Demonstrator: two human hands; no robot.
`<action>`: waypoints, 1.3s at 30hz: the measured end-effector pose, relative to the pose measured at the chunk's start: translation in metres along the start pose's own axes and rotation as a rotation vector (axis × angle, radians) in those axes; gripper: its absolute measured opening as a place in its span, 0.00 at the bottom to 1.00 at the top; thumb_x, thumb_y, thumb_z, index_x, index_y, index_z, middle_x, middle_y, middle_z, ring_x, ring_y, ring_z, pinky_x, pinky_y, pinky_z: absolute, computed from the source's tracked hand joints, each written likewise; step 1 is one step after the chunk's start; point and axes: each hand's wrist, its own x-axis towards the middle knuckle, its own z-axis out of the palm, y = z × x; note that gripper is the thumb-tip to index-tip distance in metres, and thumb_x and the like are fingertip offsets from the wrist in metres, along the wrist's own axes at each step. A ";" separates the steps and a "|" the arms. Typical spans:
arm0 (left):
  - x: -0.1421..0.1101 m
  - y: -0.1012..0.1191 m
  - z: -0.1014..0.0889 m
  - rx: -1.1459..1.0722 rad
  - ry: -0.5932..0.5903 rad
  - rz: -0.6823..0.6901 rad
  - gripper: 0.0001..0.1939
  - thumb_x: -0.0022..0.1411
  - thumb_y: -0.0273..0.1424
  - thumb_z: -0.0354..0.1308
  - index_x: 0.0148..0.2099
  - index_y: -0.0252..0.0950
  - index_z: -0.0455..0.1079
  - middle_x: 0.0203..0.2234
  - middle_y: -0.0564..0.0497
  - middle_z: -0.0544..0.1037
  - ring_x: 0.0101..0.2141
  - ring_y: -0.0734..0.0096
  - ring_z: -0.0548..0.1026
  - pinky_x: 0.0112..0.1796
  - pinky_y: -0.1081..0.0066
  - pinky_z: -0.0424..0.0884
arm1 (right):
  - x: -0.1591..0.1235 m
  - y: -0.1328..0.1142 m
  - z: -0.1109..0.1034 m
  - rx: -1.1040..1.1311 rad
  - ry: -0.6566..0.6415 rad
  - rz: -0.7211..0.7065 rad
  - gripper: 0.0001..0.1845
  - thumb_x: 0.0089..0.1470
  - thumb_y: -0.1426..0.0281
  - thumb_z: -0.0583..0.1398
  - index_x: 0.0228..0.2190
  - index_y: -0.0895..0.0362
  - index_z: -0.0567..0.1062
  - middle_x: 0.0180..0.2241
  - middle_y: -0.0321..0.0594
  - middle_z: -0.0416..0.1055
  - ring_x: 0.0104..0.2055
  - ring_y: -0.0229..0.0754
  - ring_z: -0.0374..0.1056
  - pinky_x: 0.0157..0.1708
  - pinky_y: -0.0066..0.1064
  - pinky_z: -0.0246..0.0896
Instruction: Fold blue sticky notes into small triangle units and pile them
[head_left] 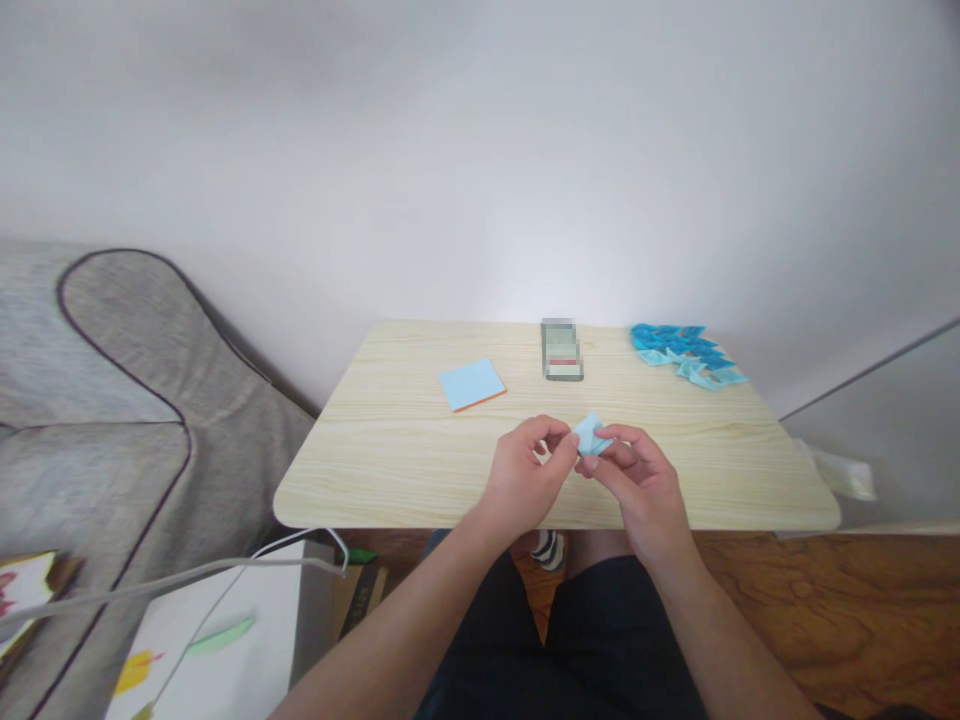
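A small folded piece of light blue paper is pinched between both hands above the front half of the table. My left hand grips its left edge between thumb and fingers. On the other side, my right hand has its thumb below the paper and its index finger on the upper face. A stack of light blue paper sheets, with an orange edge showing underneath, lies to the left. At the back right sit several folded blue paper pieces, some dark blue and some pale.
The pale wood table stands against a white wall. A phone, its screen pixelated, lies near the back edge. A grey sofa is at left, with a white cable crossing a white box below it.
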 end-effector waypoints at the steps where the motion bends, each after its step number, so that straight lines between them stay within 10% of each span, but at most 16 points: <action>1: 0.000 0.000 0.000 0.006 -0.003 0.008 0.08 0.66 0.33 0.59 0.35 0.37 0.76 0.27 0.55 0.78 0.30 0.72 0.72 0.35 0.71 0.65 | 0.001 -0.001 -0.001 -0.001 0.001 0.005 0.19 0.50 0.65 0.72 0.43 0.50 0.75 0.34 0.37 0.81 0.37 0.43 0.75 0.43 0.39 0.69; 6: -0.002 0.001 -0.003 0.053 -0.050 0.043 0.08 0.66 0.34 0.59 0.36 0.37 0.76 0.29 0.53 0.79 0.32 0.71 0.73 0.35 0.71 0.66 | 0.012 -0.004 -0.008 -0.014 0.010 0.060 0.26 0.52 0.60 0.71 0.51 0.49 0.75 0.36 0.37 0.80 0.38 0.42 0.74 0.40 0.35 0.70; 18: 0.006 0.000 -0.018 0.122 -0.202 0.069 0.09 0.65 0.35 0.59 0.35 0.36 0.75 0.29 0.52 0.78 0.32 0.70 0.73 0.30 0.73 0.64 | 0.039 -0.014 -0.023 -0.266 -0.314 0.062 0.10 0.53 0.60 0.69 0.32 0.54 0.81 0.30 0.36 0.77 0.34 0.42 0.71 0.38 0.33 0.66; 39: 0.004 -0.002 -0.022 0.160 -0.305 0.022 0.11 0.71 0.37 0.54 0.40 0.38 0.74 0.35 0.50 0.78 0.39 0.67 0.73 0.37 0.70 0.66 | 0.021 0.004 -0.022 -0.422 -0.227 -0.039 0.11 0.60 0.58 0.64 0.35 0.53 0.79 0.32 0.35 0.74 0.35 0.42 0.67 0.38 0.33 0.60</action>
